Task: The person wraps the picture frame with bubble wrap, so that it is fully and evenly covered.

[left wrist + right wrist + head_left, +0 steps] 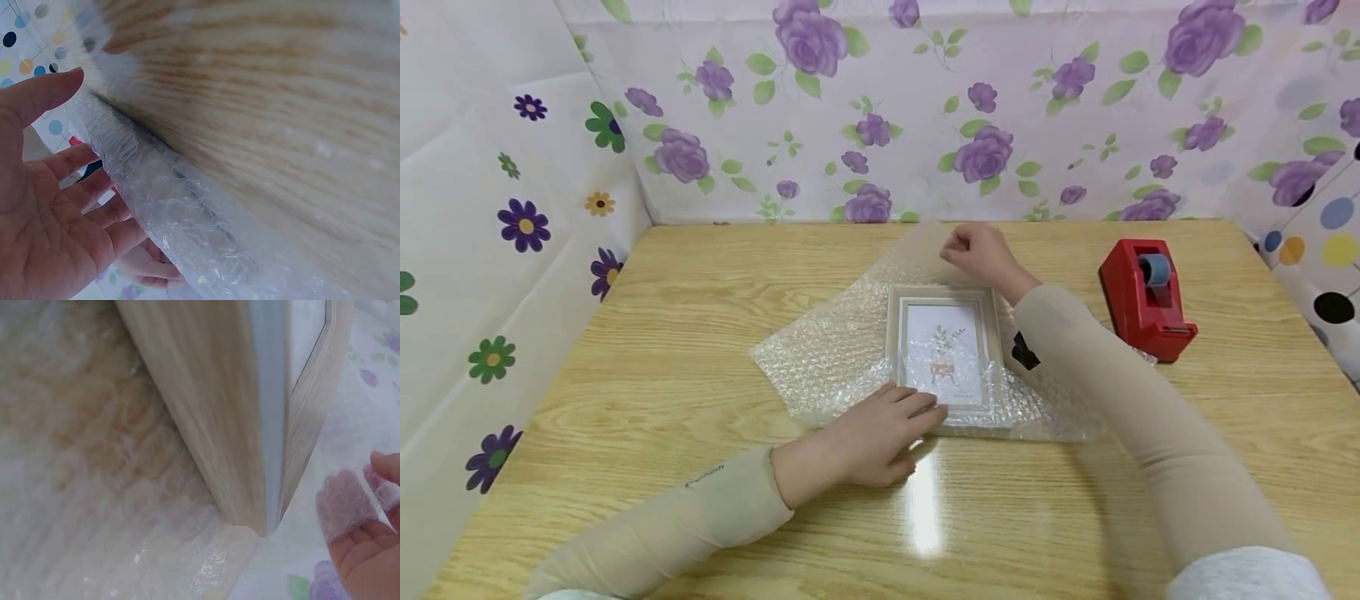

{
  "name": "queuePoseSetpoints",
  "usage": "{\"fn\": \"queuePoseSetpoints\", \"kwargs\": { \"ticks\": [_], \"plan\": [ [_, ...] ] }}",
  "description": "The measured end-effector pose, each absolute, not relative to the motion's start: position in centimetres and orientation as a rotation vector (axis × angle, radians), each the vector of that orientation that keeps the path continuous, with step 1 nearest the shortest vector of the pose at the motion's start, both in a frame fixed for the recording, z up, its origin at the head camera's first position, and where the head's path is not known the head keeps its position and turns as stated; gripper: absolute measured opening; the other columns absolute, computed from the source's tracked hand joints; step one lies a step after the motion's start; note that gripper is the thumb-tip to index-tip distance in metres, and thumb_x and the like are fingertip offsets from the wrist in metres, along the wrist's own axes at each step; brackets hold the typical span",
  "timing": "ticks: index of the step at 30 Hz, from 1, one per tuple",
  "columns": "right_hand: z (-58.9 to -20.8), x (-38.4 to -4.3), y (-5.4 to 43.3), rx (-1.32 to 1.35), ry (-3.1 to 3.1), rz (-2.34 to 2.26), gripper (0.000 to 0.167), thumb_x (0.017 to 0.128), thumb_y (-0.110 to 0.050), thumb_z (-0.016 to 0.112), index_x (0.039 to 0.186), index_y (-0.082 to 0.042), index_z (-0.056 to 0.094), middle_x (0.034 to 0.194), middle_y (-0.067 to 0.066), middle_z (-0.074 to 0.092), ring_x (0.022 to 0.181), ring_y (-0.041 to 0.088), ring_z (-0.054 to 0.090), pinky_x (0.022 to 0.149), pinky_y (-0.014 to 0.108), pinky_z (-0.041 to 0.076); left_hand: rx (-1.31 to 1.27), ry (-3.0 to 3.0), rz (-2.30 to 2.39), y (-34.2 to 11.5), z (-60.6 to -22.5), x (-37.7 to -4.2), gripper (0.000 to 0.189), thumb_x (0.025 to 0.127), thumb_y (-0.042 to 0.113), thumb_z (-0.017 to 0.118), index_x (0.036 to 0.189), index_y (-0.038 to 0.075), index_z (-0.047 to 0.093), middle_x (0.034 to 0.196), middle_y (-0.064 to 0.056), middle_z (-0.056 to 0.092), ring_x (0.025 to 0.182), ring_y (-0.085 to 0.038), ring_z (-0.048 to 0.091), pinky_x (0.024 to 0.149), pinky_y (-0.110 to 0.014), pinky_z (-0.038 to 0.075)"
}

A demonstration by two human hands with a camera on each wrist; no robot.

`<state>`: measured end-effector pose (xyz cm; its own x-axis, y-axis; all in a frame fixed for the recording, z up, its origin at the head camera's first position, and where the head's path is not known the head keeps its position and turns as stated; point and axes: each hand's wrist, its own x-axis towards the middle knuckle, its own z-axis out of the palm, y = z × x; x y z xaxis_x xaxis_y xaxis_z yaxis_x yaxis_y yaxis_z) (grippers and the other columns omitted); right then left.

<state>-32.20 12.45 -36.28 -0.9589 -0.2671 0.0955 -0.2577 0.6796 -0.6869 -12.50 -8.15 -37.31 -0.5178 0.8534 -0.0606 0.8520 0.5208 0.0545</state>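
Observation:
A picture frame (895,333) with a pale wooden border and a plant print lies face up on a sheet of bubble wrap (827,350). The wrap's near part is folded over the frame's lower end. My left hand (880,433) rests on that fold at the lower left, fingers extended; in the left wrist view its fingers lie along the wrapped edge. Beyond the frame's far edge, my right hand (985,254) pinches the far corner of the wrap. The right wrist view shows the clear film between thumb and fingers, beside a bare corner of the frame (200,412).
A red tape dispenser (1138,308) with a roll of bluish tape (1156,271) stands at the right on the wooden table (685,333). A small black object (1024,352) shows beside the right sleeve, partly hidden. Flowered cloth (925,108) hangs behind the table.

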Motion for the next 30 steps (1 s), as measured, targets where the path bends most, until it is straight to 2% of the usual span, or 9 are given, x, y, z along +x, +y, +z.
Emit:
{"fn": "queuePoseSetpoints", "kwargs": {
  "ticks": [5, 8, 11, 13, 17, 20, 22, 27, 30],
  "plan": [
    [-36.3, -31.7, 12.8, -0.54, 2.865, -1.192, 0.017, 0.091, -0.007, 0.061, 0.101, 0.005, 0.066, 0.099, 0.021, 0.066, 0.087, 0.024, 0.058, 0.082, 0.036, 0.051, 1.498, 2.655, 0.101, -8.2, -37.3, -12.4, 0.07, 0.08, 0.031, 0.07, 0.14, 0.008, 0.043, 0.135, -0.011, 0.051, 0.127, -0.03, 0.046, 0.111, -0.048, 0.035],
    [-36.4, -31.0, 13.3, -0.549, 2.862, -1.219, 0.015, 0.09, -0.007, 0.062, 0.099, 0.004, 0.067, 0.095, 0.02, 0.068, 0.08, 0.021, 0.057, 0.075, 0.03, 0.051, 1.494, 2.646, 0.107, -8.2, -37.2, -12.3, 0.072, 0.079, 0.033, 0.071, 0.14, 0.008, 0.043, 0.136, -0.012, 0.051, 0.129, -0.031, 0.044, 0.115, -0.046, 0.029],
    [-36.4, -30.3, 13.5, -0.579, 2.872, -1.225, 0.013, 0.089, -0.007, 0.064, 0.095, 0.003, 0.068, 0.082, 0.015, 0.066, 0.068, 0.014, 0.049, 0.063, 0.021, 0.043, 1.465, 2.644, 0.071, -8.2, -37.1, -12.3, 0.073, 0.08, 0.034, 0.071, 0.142, 0.009, 0.041, 0.138, -0.011, 0.05, 0.13, -0.033, 0.043, 0.114, -0.047, 0.031],
    [-36.3, -29.9, 13.6, -0.607, 2.882, -1.209, 0.011, 0.089, -0.008, 0.064, 0.092, 0.002, 0.069, 0.074, 0.01, 0.063, 0.063, 0.011, 0.043, 0.058, 0.02, 0.038, 1.454, 2.648, 0.037, -8.2, -37.0, -12.3, 0.073, 0.08, 0.035, 0.07, 0.142, 0.01, 0.04, 0.138, -0.01, 0.049, 0.129, -0.035, 0.043, 0.113, -0.047, 0.032],
    [-36.1, -29.3, 13.7, -0.671, 2.891, -1.186, 0.01, 0.089, -0.008, 0.064, 0.089, 0.001, 0.069, 0.069, 0.008, 0.061, 0.059, 0.01, 0.042, 0.055, 0.02, 0.037, 1.444, 2.65, -0.028, -8.2, -36.9, -12.2, 0.077, 0.08, 0.039, 0.07, 0.144, 0.01, 0.038, 0.14, -0.01, 0.046, 0.131, -0.036, 0.041, 0.113, -0.047, 0.032],
    [-36.2, -28.8, 13.7, -0.729, 2.891, -1.168, 0.011, 0.089, -0.007, 0.064, 0.09, 0.002, 0.07, 0.073, 0.012, 0.065, 0.059, 0.013, 0.046, 0.054, 0.021, 0.04, 1.43, 2.648, -0.062, -8.2, -37.0, -12.2, 0.081, 0.079, 0.042, 0.07, 0.145, 0.011, 0.035, 0.142, -0.01, 0.044, 0.132, -0.036, 0.039, 0.114, -0.046, 0.031],
    [-36.3, -28.3, 13.7, -0.767, 2.889, -1.156, 0.014, 0.089, -0.006, 0.063, 0.096, 0.004, 0.07, 0.08, 0.015, 0.069, 0.063, 0.015, 0.053, 0.057, 0.024, 0.046, 1.417, 2.647, -0.072, -8.2, -37.0, -12.1, 0.082, 0.079, 0.043, 0.07, 0.146, 0.011, 0.034, 0.143, -0.01, 0.043, 0.133, -0.037, 0.038, 0.115, -0.046, 0.03],
    [-36.5, -27.3, 14.0, -0.827, 2.871, -1.047, 0.022, 0.089, -0.003, 0.062, 0.109, 0.002, 0.069, 0.099, 0.018, 0.071, 0.085, 0.027, 0.066, 0.076, 0.038, 0.056, 1.39, 2.647, -0.08, -8.1, -37.0, -12.0, 0.081, 0.081, 0.044, 0.069, 0.146, 0.012, 0.033, 0.144, -0.01, 0.041, 0.134, -0.039, 0.037, 0.115, -0.046, 0.029],
    [-36.5, -26.9, 14.2, -0.844, 2.854, -0.959, 0.02, 0.089, -0.002, 0.063, 0.107, -0.001, 0.072, 0.104, 0.017, 0.071, 0.093, 0.03, 0.067, 0.081, 0.043, 0.056, 1.377, 2.646, -0.074, -8.1, -37.0, -11.9, 0.079, 0.082, 0.042, 0.068, 0.146, 0.013, 0.033, 0.145, -0.011, 0.04, 0.134, -0.039, 0.036, 0.115, -0.046, 0.03]
  ]
}}
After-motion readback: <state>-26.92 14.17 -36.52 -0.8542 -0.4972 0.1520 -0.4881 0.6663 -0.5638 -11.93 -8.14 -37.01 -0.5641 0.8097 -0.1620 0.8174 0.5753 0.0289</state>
